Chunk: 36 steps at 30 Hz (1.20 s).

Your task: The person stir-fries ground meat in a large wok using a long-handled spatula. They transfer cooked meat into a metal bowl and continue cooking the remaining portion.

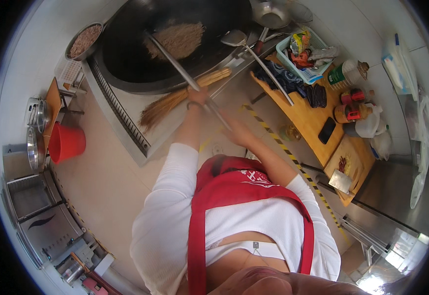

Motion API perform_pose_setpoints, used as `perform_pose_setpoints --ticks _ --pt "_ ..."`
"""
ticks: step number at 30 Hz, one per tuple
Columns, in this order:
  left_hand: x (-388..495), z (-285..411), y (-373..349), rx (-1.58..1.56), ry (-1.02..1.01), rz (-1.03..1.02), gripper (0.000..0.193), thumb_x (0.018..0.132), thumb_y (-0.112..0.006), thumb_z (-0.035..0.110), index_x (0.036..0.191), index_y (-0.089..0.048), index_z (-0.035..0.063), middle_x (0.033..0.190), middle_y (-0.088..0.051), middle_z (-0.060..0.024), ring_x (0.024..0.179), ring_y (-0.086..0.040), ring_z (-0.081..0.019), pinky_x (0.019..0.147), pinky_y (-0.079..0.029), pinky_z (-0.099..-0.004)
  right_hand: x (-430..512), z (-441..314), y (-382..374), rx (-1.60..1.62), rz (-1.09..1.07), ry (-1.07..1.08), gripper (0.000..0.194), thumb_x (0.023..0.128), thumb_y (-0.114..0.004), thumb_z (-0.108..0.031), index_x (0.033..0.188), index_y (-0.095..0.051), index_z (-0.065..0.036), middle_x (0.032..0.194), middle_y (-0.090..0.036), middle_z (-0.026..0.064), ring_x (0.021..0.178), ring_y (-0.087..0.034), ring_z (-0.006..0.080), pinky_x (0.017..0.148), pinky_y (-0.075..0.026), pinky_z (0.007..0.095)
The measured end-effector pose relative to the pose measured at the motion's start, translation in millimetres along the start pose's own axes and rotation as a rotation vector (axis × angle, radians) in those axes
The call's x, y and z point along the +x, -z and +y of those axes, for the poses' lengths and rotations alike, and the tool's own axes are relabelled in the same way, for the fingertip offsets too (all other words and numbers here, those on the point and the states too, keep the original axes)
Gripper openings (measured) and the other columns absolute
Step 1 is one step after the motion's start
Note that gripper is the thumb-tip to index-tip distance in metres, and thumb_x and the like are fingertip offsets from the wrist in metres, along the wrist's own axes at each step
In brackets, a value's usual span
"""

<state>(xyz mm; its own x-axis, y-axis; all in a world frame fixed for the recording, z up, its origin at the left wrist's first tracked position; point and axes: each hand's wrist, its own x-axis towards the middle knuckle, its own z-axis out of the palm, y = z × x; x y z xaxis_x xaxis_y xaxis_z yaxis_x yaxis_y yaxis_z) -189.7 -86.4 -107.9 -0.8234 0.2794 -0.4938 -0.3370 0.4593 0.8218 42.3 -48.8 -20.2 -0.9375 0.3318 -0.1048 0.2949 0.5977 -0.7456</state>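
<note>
My left hand is closed around the middle of a long metal handle that slants down into a large black wok. Near the handle's lower end is my right hand, blurred, its grip not clear. The far end of the tool reaches a heap of brown minced or crumbly food in the wok. Beneath the handle, a straw whisk broom lies across the stove's front edge. A long-handled metal ladle or spatula rests right of the wok, its handle over the wooden table.
Left of the wok stands a metal bowl of minced food; a red bucket is further left. The wooden table at right bears a green basket, bottles, a phone and a cleaver on a cutting board.
</note>
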Motion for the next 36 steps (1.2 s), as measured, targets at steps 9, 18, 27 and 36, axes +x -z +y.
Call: perform_pose_setpoints --ticks 9,18,27,36 --pt "-117 21 -115 -0.598 0.071 -0.246 0.026 0.090 -0.062 0.020 0.099 -0.051 -0.0010 0.075 -0.065 -0.0118 0.062 -0.063 -0.0205 0.050 -0.053 -0.0365 -95 -22 166 -0.520 -0.159 -0.289 0.072 0.085 -0.068 -0.021 0.149 -0.036 -0.032 0.089 -0.067 0.0218 0.083 -0.067 0.0385 0.073 -0.052 0.0491" --pt "-146 -1 -102 -0.377 -0.049 -0.367 0.019 0.093 -0.059 0.019 0.088 -0.054 0.0014 0.076 -0.066 -0.0106 0.063 -0.062 -0.0164 0.054 -0.053 -0.0335 -129 7 138 -0.399 0.002 -0.188 0.064 0.084 -0.071 -0.027 0.143 -0.047 -0.032 0.080 -0.065 0.0154 0.071 -0.066 0.0360 0.065 -0.053 0.0462" --pt "-171 31 -123 -0.969 0.169 -0.602 0.017 0.094 -0.059 0.021 0.091 -0.054 0.0052 0.086 -0.067 -0.0104 0.078 -0.067 -0.0262 0.073 -0.055 -0.0389 -142 -38 196 -0.629 0.186 -0.135 0.059 0.080 -0.074 -0.023 0.136 -0.055 -0.026 0.077 -0.062 0.0105 0.066 -0.065 0.0301 0.059 -0.051 0.0412" --pt "-173 0 -111 -0.690 0.145 -0.647 0.021 0.094 -0.059 0.027 0.091 -0.058 0.0060 0.086 -0.067 -0.0090 0.079 -0.067 -0.0224 0.075 -0.055 -0.0351 -173 -1 130 -0.383 0.200 -0.238 0.065 0.080 -0.076 -0.023 0.140 -0.051 -0.021 0.087 -0.064 0.0169 0.075 -0.065 0.0357 0.065 -0.051 0.0444"
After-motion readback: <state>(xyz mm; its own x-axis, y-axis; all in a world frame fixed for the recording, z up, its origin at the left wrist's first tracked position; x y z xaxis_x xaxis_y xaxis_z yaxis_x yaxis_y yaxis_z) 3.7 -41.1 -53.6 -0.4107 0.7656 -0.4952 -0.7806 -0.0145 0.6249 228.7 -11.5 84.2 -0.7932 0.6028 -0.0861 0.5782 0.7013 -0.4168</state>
